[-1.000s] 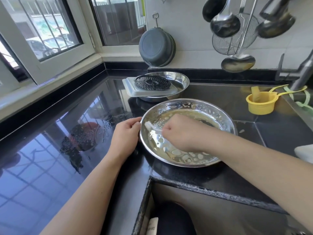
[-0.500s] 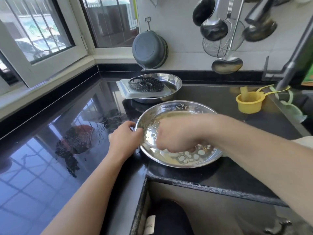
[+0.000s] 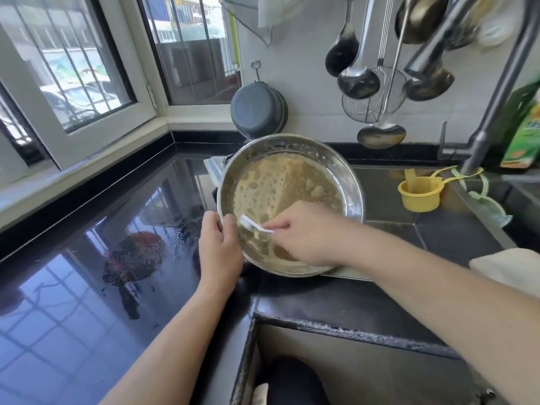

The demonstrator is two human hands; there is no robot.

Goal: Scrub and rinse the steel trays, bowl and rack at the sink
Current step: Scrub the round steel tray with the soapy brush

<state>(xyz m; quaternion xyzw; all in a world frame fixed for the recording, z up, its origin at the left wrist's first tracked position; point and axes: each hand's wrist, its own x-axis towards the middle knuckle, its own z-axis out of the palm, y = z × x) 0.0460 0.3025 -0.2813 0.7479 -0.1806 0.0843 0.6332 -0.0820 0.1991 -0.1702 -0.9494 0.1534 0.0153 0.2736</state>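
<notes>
A round steel tray [image 3: 355, 188], soapy and smeared brown inside, is tipped up on its near edge so its inside faces me. My left hand [image 3: 217, 247] grips its left rim, thumb over the edge. My right hand [image 3: 304, 232] pinches a small white brush [image 3: 252, 225] whose head presses on the tray's inner wall near the left rim. Behind the tilted tray only a corner of the white tray [image 3: 211, 168] shows; the other steel dish and rack are hidden.
A yellow scoop [image 3: 420, 192] stands on the black counter [image 3: 455, 238] to the right, beside the faucet [image 3: 496, 106]. Ladles and a strainer [image 3: 374, 103] hang above. A grey pan [image 3: 257, 109] hangs on the wall. A white cloth [image 3: 508, 267] lies at right.
The steel tray lay flat on the counter and is now tilted up toward me. My right hand moved from scrubbing the bottom to brushing near the left rim.
</notes>
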